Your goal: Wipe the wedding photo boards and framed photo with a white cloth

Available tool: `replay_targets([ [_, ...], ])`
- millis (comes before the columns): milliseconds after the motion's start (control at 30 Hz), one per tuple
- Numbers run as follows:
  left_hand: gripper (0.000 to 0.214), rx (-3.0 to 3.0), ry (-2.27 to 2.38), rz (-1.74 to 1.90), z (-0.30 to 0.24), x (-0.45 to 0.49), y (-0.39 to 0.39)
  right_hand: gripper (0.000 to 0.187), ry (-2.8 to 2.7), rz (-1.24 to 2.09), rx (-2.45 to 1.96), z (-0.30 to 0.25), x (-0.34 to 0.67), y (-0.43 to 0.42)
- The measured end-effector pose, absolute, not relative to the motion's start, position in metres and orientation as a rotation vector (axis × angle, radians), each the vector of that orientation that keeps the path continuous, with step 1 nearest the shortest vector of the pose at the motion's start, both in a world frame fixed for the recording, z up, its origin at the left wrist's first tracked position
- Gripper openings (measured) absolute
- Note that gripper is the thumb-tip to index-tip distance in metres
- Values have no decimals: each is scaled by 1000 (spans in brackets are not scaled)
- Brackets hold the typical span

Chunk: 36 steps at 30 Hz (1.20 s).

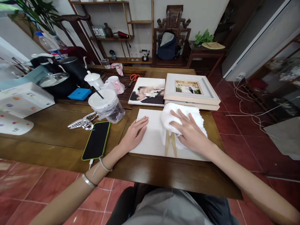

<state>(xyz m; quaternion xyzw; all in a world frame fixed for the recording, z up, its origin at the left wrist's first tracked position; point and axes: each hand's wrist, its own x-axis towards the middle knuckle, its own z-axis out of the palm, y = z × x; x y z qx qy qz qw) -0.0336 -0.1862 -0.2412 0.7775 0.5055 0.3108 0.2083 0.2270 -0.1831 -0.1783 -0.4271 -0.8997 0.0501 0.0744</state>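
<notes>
A flat white panel (152, 140) lies on the wooden table in front of me. My left hand (136, 130) rests flat on its left edge, open, with the fingers stretched out and nothing held. On the panel's right half, my right hand (187, 128) presses down on a bunched white cloth (167, 117), its fingers bent over the fabric. From under the cloth, two tan strips (172, 145) stick out in a V shape toward me. Behind the panel are a photo print (150, 93) and a white picture frame (206, 86) with a photo in it.
Left of the panel lie a phone (96, 140) on a cable, a silver hair clip (83, 122) and a lidded plastic cup (104, 101) with a straw. Orange-handled scissors (134, 77), a white teapot (94, 80) and a blue box (79, 94) sit farther back.
</notes>
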Motion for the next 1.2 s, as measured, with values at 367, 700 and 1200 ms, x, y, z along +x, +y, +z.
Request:
replay_targets([
  [367,39,2176,1393,861,-241,-34,-186,48,-2873,88,-1135,-188,212,-188],
  [700,39,2167,1382,868,-244,-35,-186,32,-2986,514,-859,-161,221,-273],
  [1200,40,2193,1396,818,-241,-34,-186,58,-2762,67,-1070,-188,198,-173],
])
